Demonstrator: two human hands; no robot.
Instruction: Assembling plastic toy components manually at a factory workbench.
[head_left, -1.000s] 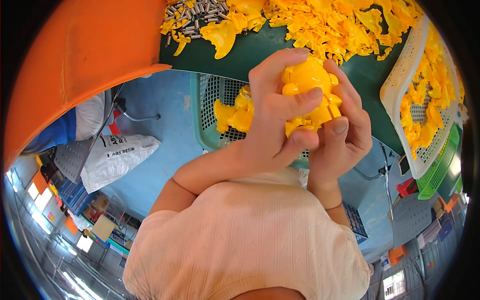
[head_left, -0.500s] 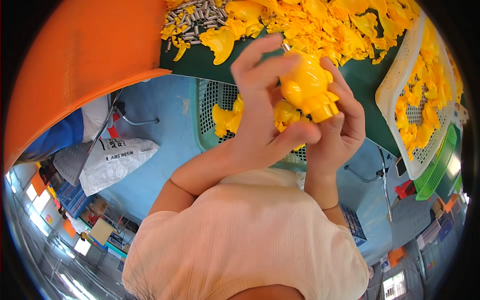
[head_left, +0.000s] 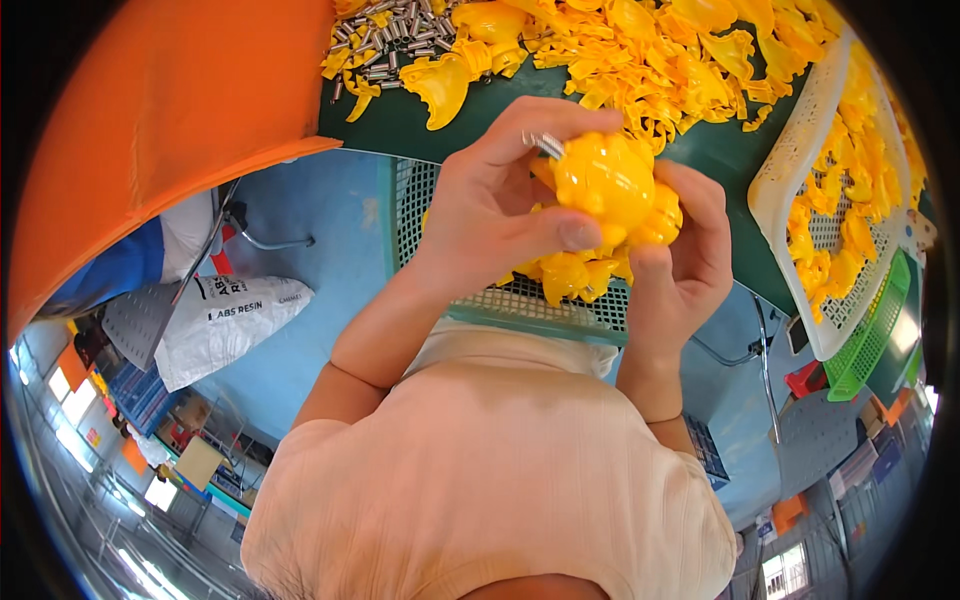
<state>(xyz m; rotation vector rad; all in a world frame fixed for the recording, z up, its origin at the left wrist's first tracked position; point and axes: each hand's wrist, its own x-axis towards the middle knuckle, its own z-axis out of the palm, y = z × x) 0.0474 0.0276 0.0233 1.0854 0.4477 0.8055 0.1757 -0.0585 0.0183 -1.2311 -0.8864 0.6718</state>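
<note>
A glossy yellow plastic figurine (head_left: 607, 180) is held up before me, over a green basket (head_left: 550, 328). My left hand (head_left: 490, 195) grips its left side, with the index finger along the top and the thumb underneath. My right hand (head_left: 695, 235) is closed on its right side, thumb and fingers pressing a rounded yellow part. A short ridged metal piece (head_left: 543, 142) sticks out at the figurine's upper left, beside my left fingers. Further yellow figurine parts (head_left: 575, 275) lie in the basket, partly hidden by my hands.
Yellow plastic pieces (head_left: 650, 70) and small metal cylinders (head_left: 405, 35) are heaped on the dark green tabletop (head_left: 540, 92). A white basket (head_left: 775, 190) of yellow pieces stands at right, above a green basket (head_left: 870, 335). An orange panel (head_left: 180, 110) borders the left; a white sack (head_left: 235, 330) lies below.
The figurine has been turned, and its metal piece now points to the left. My left hand, more spread before, has come round onto it. Both hands sit slightly lower.
</note>
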